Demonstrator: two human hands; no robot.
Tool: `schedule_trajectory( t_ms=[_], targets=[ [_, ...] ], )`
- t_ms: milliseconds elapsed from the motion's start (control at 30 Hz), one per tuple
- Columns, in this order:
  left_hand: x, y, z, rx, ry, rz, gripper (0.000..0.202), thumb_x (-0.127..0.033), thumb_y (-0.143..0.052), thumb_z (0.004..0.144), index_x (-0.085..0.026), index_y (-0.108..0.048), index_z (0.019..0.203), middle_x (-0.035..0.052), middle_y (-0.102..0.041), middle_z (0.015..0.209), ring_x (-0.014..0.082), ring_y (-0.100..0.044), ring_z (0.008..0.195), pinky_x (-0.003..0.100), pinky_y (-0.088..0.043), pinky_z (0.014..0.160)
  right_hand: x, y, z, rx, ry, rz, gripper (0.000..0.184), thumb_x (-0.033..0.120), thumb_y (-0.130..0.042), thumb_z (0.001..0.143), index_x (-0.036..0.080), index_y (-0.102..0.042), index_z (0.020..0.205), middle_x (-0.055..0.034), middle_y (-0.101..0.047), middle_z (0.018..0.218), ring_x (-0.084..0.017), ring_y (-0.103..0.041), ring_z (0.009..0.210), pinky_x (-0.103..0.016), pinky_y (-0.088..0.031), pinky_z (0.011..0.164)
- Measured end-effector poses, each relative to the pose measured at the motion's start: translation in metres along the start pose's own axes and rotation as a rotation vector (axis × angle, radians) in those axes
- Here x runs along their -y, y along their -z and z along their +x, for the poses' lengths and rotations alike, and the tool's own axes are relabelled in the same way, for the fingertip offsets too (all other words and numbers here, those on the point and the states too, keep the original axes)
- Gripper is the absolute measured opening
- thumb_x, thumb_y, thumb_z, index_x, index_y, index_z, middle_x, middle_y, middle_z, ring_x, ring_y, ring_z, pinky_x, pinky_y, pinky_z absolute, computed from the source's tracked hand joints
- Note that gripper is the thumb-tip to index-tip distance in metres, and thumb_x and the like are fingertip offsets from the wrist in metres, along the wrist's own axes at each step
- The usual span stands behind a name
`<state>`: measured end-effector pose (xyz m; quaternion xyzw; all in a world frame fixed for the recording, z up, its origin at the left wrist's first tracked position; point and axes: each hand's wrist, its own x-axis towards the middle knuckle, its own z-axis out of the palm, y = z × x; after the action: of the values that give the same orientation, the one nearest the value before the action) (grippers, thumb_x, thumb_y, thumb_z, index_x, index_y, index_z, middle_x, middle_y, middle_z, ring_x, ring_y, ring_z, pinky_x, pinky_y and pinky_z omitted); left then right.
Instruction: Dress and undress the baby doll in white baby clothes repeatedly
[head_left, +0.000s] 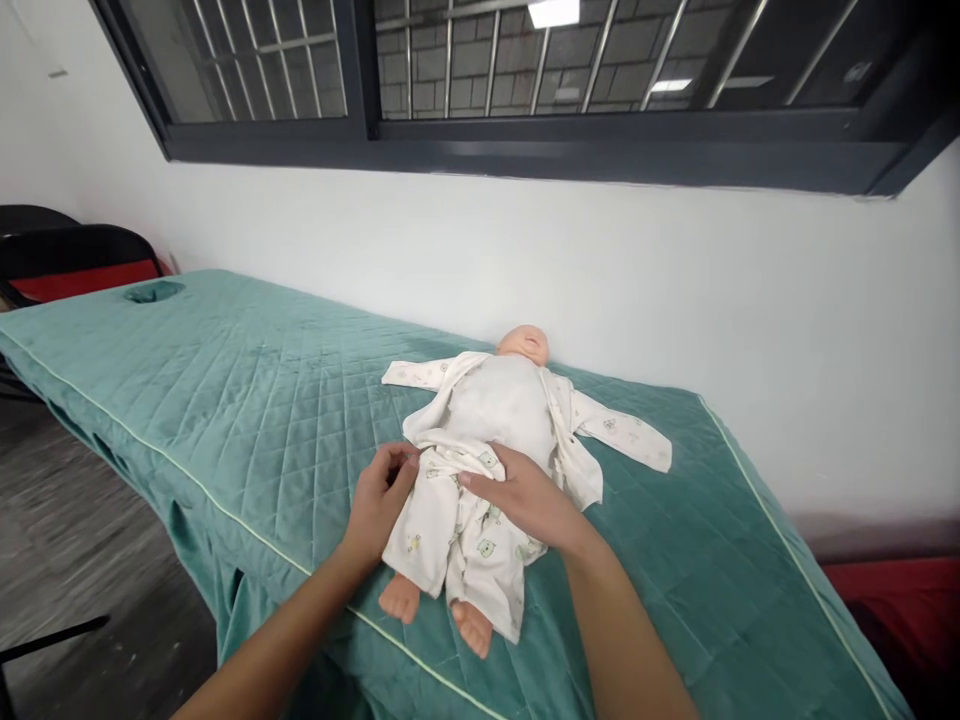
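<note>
A baby doll [504, 400] lies on its back on a green quilted table [247, 400], head toward the wall. It wears a white printed jacket, open at the chest with sleeves spread out, and matching white trousers [457, 540]; bare feet stick out below. My left hand [379, 500] pinches the trouser waistband at the doll's hip, fingers closed on the cloth. My right hand [525, 495] lies across the doll's lower belly, fingers curled on the waistband.
The table has a face hole [154, 291] at its far left end and runs along a white wall under a dark barred window. A black and red chair [67, 262] stands at the left. Dark floor lies below left.
</note>
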<state>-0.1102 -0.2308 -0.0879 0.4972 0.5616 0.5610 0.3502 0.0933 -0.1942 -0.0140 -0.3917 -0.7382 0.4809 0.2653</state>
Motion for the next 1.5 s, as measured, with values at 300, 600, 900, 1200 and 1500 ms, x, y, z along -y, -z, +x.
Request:
schedule_trajectory(
  t_ms=[300, 600, 900, 1200, 1500],
  targets=[
    [-0.033, -0.01, 0.053, -0.007, -0.055, 0.0, 0.025, -0.04, -0.061, 0.083, -0.019, -0.068, 0.094, 0.0023, -0.069, 0.089, 0.0161, -0.061, 0.08, 0.027, -0.048, 0.075, -0.018, 0.029, -0.009, -0.176, -0.055, 0.335, 0.046, 0.061, -0.051, 0.089, 0.019, -0.069, 0.099, -0.0063, -0.068, 0.101, -0.022, -0.061, 0.095, -0.032, -0.046, 0.084],
    [-0.081, -0.019, 0.11, 1.152, -0.122, 0.112, 0.022, -0.04, -0.073, 0.072, -0.021, -0.077, 0.083, 0.001, -0.067, 0.074, 0.0163, -0.058, 0.066, 0.023, -0.043, 0.056, -0.022, 0.024, -0.003, -0.266, -0.113, 0.567, 0.026, 0.045, -0.072, 0.08, 0.019, -0.069, 0.081, 0.0007, -0.06, 0.071, -0.012, -0.049, 0.064, -0.024, -0.036, 0.061],
    [-0.034, -0.014, 0.112, 0.948, 0.012, -0.039, 0.032, -0.035, -0.083, 0.059, -0.017, -0.06, 0.069, -0.0031, -0.051, 0.07, 0.011, -0.045, 0.065, 0.021, -0.036, 0.058, -0.021, 0.024, 0.001, -0.166, -0.192, 0.642, 0.009, 0.025, -0.07, 0.075, 0.019, -0.071, 0.082, -0.0008, -0.064, 0.074, -0.013, -0.052, 0.066, -0.024, -0.038, 0.063],
    [-0.021, -0.008, 0.112, 0.885, 0.114, -0.385, 0.028, -0.041, -0.078, 0.067, -0.016, -0.07, 0.076, 0.004, -0.062, 0.076, 0.0121, -0.051, 0.062, 0.023, -0.037, 0.056, -0.018, 0.021, -0.003, -0.15, -0.114, 0.732, 0.014, 0.029, -0.072, 0.077, 0.02, -0.074, 0.088, -0.0029, -0.069, 0.085, -0.016, -0.06, 0.076, -0.027, -0.044, 0.073],
    [-0.035, -0.005, 0.114, 1.125, -0.048, 0.004, 0.024, -0.038, -0.076, 0.074, -0.016, -0.075, 0.082, 0.0037, -0.068, 0.078, 0.0146, -0.058, 0.072, 0.023, -0.047, 0.068, -0.023, 0.017, -0.001, -0.145, -0.152, 0.539, 0.023, 0.04, -0.068, 0.085, 0.02, -0.072, 0.095, -0.0035, -0.068, 0.089, -0.015, -0.058, 0.078, -0.026, -0.043, 0.07]
  ],
)
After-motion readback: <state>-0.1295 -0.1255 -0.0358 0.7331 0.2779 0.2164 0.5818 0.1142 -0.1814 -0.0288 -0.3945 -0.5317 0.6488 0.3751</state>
